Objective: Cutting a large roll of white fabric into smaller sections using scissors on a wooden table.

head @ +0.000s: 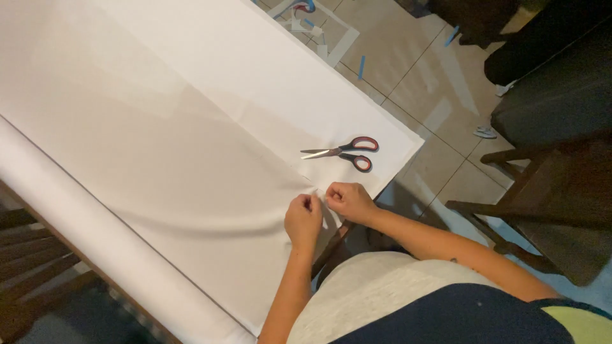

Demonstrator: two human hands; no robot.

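Closest in, both hands pinched shut on the near edge of a white fabric sheet [191, 127]: left hand [303, 218] and right hand [347, 200] almost touching, each gripping cloth on either side of what looks like a short snip. Best done by keeping the two pinches tight and close to the cut, pulling evenly so the cloth parts along the weave. Smooth, matte, thin cloth, faintly creased, spread flat and fed from a thick white roll [95, 236] at the left. Red-handled scissors [344, 151], blades shut, lying on the sheet just beyond the hands. Glossy tiled floor [440, 95] littered with paper offcuts; dark wooden chair [542, 210] to the right.
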